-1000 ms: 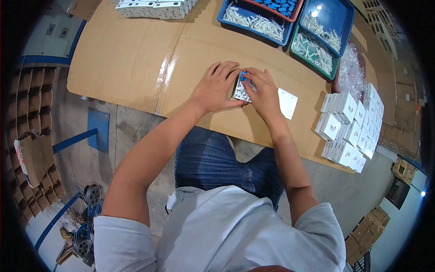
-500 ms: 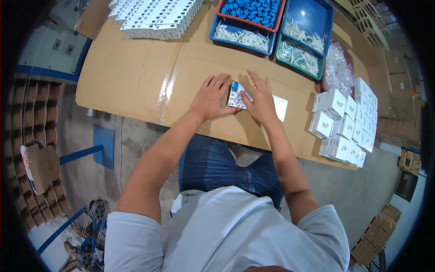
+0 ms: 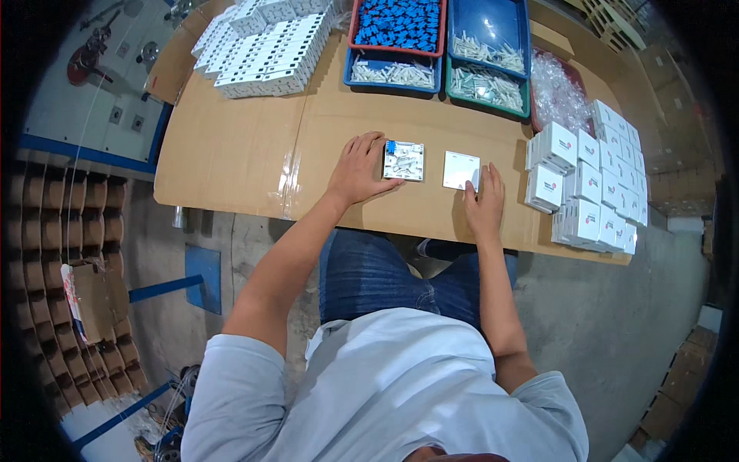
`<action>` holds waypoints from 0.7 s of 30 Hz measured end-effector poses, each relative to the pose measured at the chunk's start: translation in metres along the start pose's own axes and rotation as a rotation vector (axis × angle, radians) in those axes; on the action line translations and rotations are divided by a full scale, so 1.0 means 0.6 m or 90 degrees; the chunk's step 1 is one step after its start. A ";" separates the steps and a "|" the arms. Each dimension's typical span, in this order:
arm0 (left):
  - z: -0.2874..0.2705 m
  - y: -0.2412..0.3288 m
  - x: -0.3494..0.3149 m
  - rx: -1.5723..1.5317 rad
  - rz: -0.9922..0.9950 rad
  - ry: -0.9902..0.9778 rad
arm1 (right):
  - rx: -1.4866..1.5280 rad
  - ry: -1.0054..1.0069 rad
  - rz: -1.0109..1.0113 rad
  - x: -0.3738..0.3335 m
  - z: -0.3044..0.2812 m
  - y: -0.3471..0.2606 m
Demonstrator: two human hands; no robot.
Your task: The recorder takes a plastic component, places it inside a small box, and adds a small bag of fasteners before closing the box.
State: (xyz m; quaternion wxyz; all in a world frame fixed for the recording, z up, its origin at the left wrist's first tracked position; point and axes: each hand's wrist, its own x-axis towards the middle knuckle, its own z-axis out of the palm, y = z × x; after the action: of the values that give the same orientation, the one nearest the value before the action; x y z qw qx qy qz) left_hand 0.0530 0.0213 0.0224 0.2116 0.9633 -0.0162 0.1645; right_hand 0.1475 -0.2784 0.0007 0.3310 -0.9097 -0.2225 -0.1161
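Note:
A shallow white square housing [image 3: 405, 163] lies open side up on the cardboard-covered table, a blue piece in its far left corner and small white parts inside. My left hand [image 3: 357, 171] holds its left side, the thumb along the near edge and the fingers by the far left corner. Just right of the housing, apart from it, is a flat white square cover plate [image 3: 457, 168]. My right hand [image 3: 485, 203] grips this plate at its near right corner; the thumb rests on top and the fingers lie along the right edge.
Stacked white boxes [image 3: 589, 181] stand at the right, with more white units [image 3: 269, 58] at the far left. Along the back are a red tray of blue pieces [image 3: 396, 25], a blue tray [image 3: 392, 86] and a green tray [image 3: 489, 108] of small white parts, and clear plastic bags [image 3: 560, 91].
My right hand has left the housing and moved right to the cover plate, uncovering the housing's inside. My left hand stays at the housing. The whole view has shifted somewhat.

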 end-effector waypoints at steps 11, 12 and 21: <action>0.000 0.009 -0.003 -0.033 -0.016 -0.010 | 0.114 0.065 0.063 -0.007 0.017 0.013; -0.001 0.007 -0.004 -0.057 -0.021 -0.006 | 0.112 0.075 0.066 -0.012 0.014 0.015; 0.046 0.023 -0.033 -0.832 -0.381 0.051 | 0.640 0.024 0.275 -0.011 -0.036 0.001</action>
State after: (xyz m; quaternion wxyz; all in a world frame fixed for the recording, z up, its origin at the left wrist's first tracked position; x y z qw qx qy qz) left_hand 0.0416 -0.0034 -0.0019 0.7813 0.5961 0.1608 0.0913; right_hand 0.1409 -0.2950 0.0142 0.7452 -0.6621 -0.0530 0.0591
